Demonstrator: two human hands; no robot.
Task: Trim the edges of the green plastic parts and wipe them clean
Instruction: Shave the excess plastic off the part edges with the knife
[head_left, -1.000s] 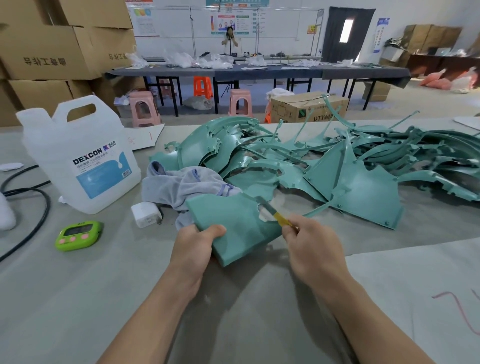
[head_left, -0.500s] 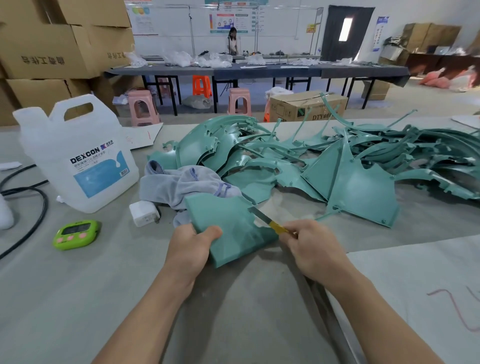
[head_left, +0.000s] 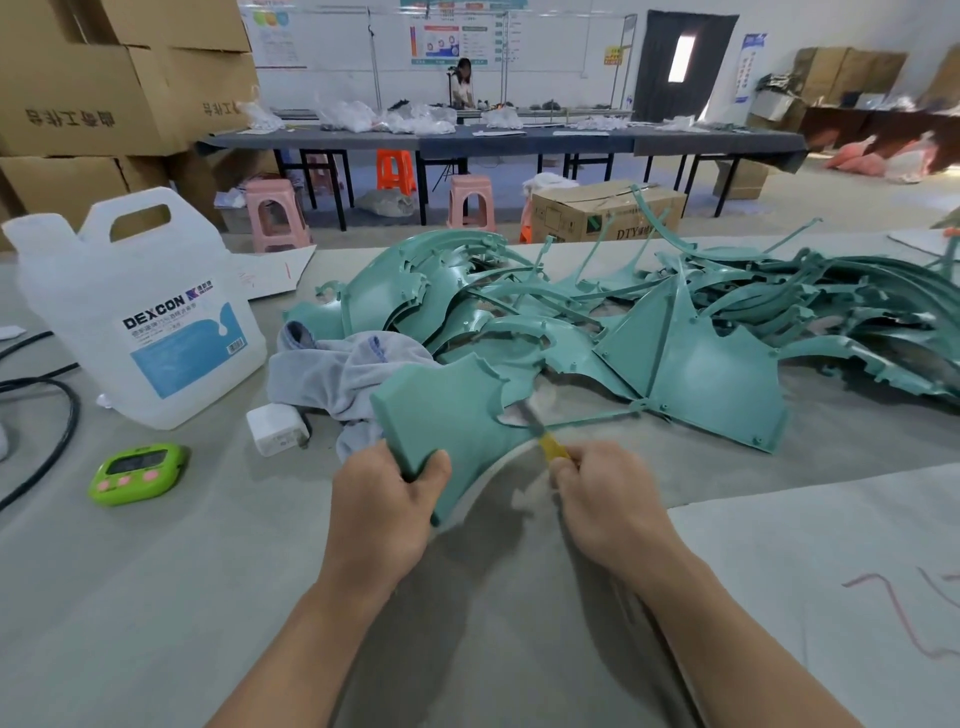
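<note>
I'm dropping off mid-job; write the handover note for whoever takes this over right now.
Left hand grips the near corner of one green part, tilted above the table.
Right hand holds a yellow-handled knife, blade at that part's notched right edge.
Pile of green parts lies behind; grey cloth and DEXCON jug sit left.
Trimming underway; this part's wipe is left; pile's status unclear.

A grey-covered table (head_left: 156, 597) carried everything. At its left stood a white DEXCON jug (head_left: 140, 312), with a black cable (head_left: 57, 395) looping beside it. Nearer lay a green timer (head_left: 136, 473) and a small white block (head_left: 275, 428), perhaps a charger, touching a crumpled grey cloth (head_left: 337, 374). A heap of green plastic parts (head_left: 701, 364) sprawled across the far right, and a white sheet (head_left: 831, 571) with red marks covered the near right corner.
</note>
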